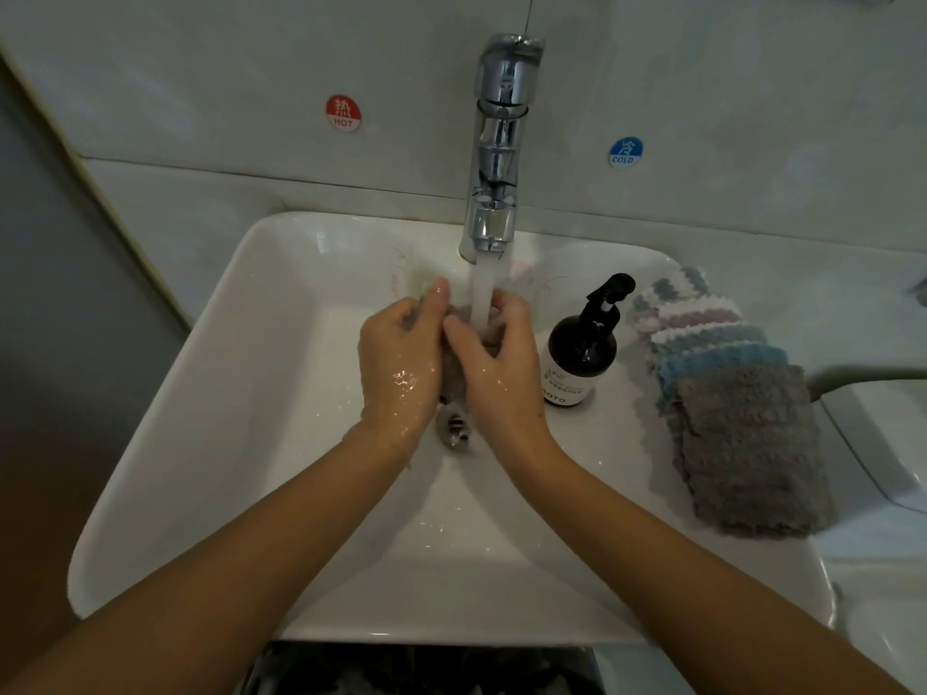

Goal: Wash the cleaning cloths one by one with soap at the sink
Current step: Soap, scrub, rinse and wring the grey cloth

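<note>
Over the middle of the white sink, my left hand and my right hand both grip a wet grey cleaning cloth bunched between them. Most of the cloth is hidden by my fingers. Water runs from the chrome tap onto the cloth at my right hand's fingers. A dark pump bottle of soap stands on the sink's right rim. Beside it lies a stack of several cloths, with a grey one on top and blue, white and pink ones fanned out behind.
The drain shows just below my hands. Red HOT and blue COLD stickers sit on the tiled wall behind the tap. A white fixture lies to the right of the cloth stack.
</note>
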The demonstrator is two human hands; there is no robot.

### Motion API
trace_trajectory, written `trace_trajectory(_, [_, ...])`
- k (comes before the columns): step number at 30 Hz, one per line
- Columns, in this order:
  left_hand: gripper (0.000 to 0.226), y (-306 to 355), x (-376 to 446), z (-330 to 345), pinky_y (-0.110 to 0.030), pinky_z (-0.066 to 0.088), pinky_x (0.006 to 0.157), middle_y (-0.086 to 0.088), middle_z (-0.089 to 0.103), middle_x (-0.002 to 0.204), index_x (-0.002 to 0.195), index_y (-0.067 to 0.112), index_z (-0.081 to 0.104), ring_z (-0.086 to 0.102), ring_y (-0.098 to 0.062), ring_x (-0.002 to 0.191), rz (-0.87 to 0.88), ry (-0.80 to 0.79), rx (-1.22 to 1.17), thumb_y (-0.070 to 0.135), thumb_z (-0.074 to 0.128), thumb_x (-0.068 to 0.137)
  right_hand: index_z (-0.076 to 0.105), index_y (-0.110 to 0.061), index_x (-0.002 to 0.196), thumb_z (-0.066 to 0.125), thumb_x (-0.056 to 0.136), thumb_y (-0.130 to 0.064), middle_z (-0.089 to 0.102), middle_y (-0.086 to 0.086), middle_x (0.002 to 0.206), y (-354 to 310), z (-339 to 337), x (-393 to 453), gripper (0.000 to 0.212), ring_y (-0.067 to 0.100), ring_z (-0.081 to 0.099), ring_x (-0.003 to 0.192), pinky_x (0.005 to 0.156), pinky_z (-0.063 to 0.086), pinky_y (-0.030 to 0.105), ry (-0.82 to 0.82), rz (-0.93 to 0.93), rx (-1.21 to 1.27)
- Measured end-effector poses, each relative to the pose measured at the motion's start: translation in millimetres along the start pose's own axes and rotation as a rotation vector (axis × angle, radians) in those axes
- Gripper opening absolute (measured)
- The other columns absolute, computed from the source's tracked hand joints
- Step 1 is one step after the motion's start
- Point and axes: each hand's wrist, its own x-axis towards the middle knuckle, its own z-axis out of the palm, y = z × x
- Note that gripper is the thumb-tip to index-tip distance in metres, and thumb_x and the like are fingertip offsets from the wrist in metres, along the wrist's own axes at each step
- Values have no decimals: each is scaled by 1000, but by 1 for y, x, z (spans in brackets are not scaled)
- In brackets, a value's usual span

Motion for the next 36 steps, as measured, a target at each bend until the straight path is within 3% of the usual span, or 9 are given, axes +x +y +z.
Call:
trace_trajectory(4, [34,-2,3,-3,-42,54,60,0,59,63,69,17,58,60,-21,62,9,-46,39,39,58,95,64,-10,106,53,100,-21,68,9,87,1,1,5,16,17,67,79,73,59,35,70,-33,-82])
trace_trajectory(7, [9,3,-8,2,-27,56,63,7,60,80,88,24,56,62,-4,71,44,-181,51,24,65,91,64,-19,99,50,101,-21,70,3,96,2,-7,17,14,19,68,93,85,57,38,256,89,47])
trace_trajectory(10, [40,6,-18,7,-25,59,75,3,61,109,118,25,47,65,-4,95,15,-350,-57,12,69,87,56,-32,91,52,101,-24,65,-3,97,1,-14,23,13,21,66,97,89,56,42,384,143,153])
trace_trajectory(13, [62,9,-18,7,-35,59,83,-4,56,125,135,29,36,65,-17,106,14,-364,-73,5,68,87,52,-33,97,56,98,-26,63,-8,100,-1,-16,20,8,15,65,97,85,57,36,314,146,190])
trace_trajectory(18, [49,7,-12,-2,-21,58,73,12,59,98,139,25,36,65,-6,84,116,-223,76,3,51,98,58,-26,114,54,98,-38,67,-8,105,0,-7,9,20,9,65,100,91,56,36,54,159,54])
trace_trajectory(22, [26,2,-5,-5,-9,47,63,17,57,86,119,20,49,59,10,75,207,-135,210,5,44,99,60,-22,117,54,94,-51,68,-7,103,1,-4,6,37,9,66,97,90,56,40,-8,158,-35])
trace_trajectory(27, [21,-4,-5,-3,-43,55,75,1,62,87,94,19,56,61,-14,78,186,-116,296,34,42,95,63,-22,102,52,96,-50,70,-1,97,-2,-4,5,31,13,68,93,86,58,40,-23,157,-19])
trace_trajectory(31, [46,0,-1,-3,-46,54,85,-1,60,105,105,27,48,62,-18,91,-1,-204,364,63,32,81,62,-17,99,55,89,-56,69,8,98,-4,-1,3,41,22,68,96,88,57,45,-33,141,47])
trace_trajectory(36, [30,2,-6,0,-17,52,71,11,58,98,121,24,40,62,-4,87,-12,-274,221,30,55,97,65,-13,91,53,98,-35,70,14,82,-4,-2,7,26,33,70,80,65,57,40,33,272,108])
